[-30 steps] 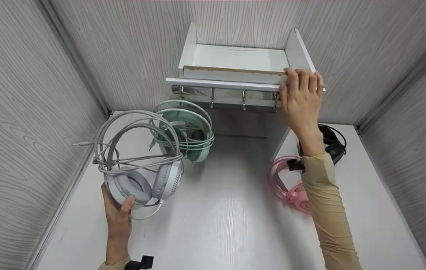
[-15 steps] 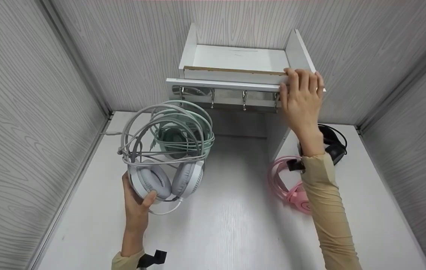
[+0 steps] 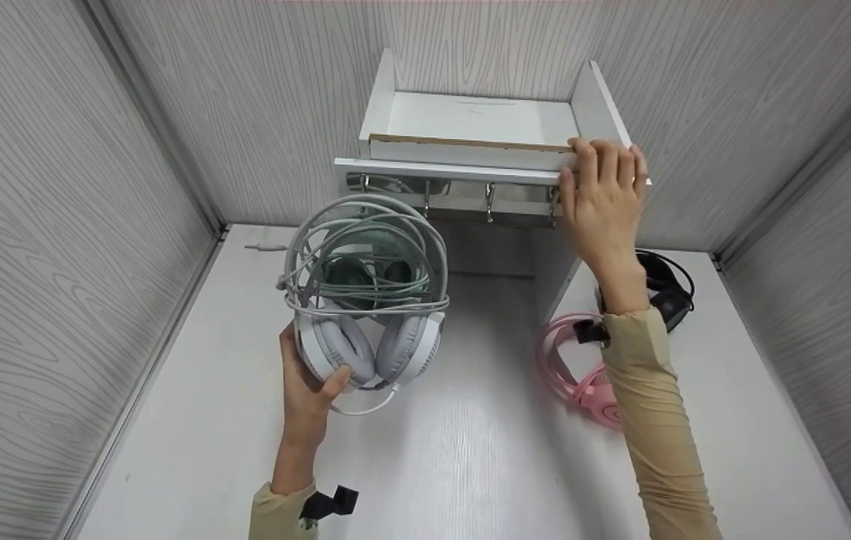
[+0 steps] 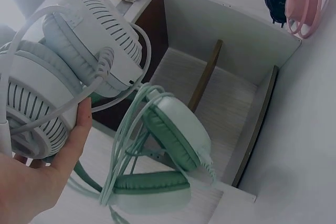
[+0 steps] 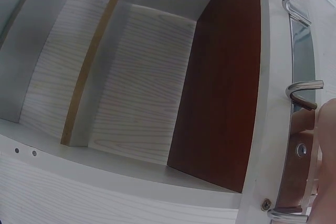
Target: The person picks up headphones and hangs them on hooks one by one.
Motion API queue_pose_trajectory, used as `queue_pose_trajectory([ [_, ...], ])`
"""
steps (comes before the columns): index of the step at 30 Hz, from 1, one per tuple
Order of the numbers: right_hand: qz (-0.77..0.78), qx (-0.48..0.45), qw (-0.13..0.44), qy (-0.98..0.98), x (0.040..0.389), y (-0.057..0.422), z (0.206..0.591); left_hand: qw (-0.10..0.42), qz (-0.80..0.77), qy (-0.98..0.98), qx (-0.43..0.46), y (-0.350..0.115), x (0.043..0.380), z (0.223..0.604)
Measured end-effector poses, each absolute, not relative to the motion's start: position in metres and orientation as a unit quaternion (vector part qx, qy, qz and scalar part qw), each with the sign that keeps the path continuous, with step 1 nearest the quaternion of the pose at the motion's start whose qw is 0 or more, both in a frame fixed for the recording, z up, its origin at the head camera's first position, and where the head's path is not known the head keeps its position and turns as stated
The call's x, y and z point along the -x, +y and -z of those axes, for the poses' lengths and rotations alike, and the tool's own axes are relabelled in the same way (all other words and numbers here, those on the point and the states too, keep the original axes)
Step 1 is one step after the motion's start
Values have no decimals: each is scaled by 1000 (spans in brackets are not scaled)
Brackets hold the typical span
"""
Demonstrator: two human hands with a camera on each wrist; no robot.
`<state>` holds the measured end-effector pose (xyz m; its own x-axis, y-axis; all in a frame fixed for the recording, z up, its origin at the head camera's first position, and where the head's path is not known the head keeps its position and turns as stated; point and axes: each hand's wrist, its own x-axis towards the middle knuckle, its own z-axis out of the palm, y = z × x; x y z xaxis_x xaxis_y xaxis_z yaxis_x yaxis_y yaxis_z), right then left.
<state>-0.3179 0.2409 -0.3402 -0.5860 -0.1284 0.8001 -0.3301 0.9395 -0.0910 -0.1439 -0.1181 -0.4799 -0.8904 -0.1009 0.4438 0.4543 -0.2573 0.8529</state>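
My left hand [image 3: 307, 390] holds a pair of white headphones [image 3: 419, 349] by one ear cup, thumb on its grey cushion. The coiled cable loops around their headband, and its plug sticks out to the left. Behind them, green headphones [image 4: 173, 129] with a wrapped cable are just below the left end of the hook rail; in the head view the white pair overlaps them. My right hand [image 3: 605, 202] grips the right front of the white shelf [image 3: 470, 154], fingers over the top edge and thumb on the rail. Several metal hooks [image 3: 491, 201] line that rail.
Pink headphones [image 3: 598, 401] and black headphones [image 3: 669, 304] lie to the right, partly behind my right forearm. Below the shelf is a recess with a white side panel [image 3: 554, 270]. Grey wood-grain walls [image 3: 28, 225] enclose the white tabletop [image 3: 470, 450].
My left hand has carried the white headphones to the right and slightly up, so they now overlap the green pair and come close under the rail. The right hand stays on the shelf.
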Motion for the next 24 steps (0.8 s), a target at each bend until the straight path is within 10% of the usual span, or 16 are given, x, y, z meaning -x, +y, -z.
queue_pose_trajectory([
  [24,-114,-129,440,-881,318,242,341,140,762,-619,128,-71,165,493],
])
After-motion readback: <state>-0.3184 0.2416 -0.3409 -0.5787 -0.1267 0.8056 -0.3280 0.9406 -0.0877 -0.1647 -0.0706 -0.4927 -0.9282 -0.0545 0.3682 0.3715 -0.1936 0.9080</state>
